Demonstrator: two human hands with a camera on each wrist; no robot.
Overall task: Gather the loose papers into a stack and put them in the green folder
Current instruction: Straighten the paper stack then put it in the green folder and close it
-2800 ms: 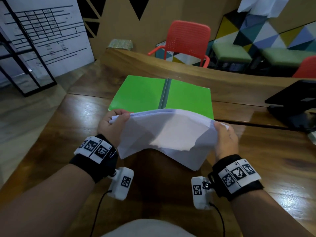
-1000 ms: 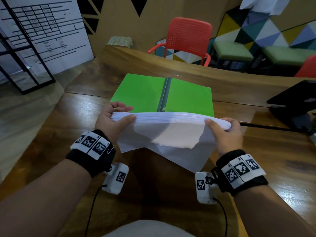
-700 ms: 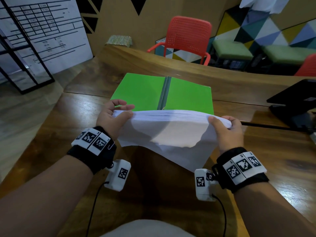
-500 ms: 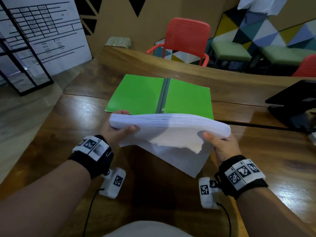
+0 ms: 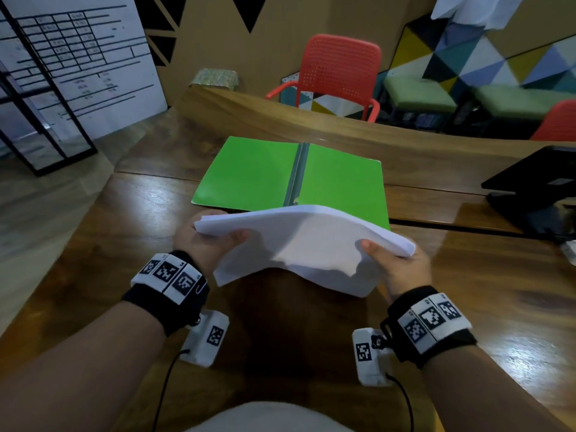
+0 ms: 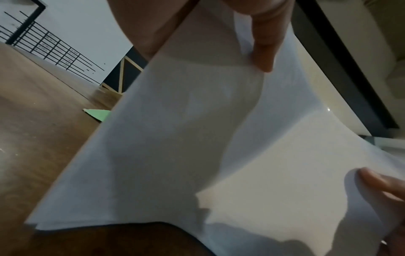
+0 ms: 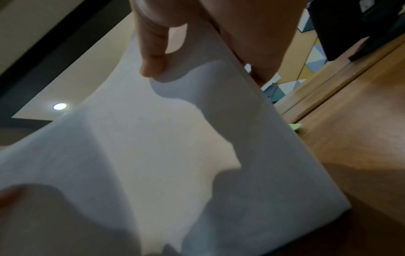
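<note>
Paper stack [image 5: 307, 241] held in air above tabletop's [image 5: 498, 307] near edge, far edge overlapping view of green folder [image 5: 258, 173]. Stack bows up in middle. Left hand [image 5: 202, 241] pinches left end: thumb on top, fingers underneath, hidden. Right hand [image 5: 399, 263] pinches right end same way. Folder lies open, flat, mid-tabletop, w/ spine [image 5: 297, 173] centred. Black device [image 5: 536, 185] at right edge.
</note>
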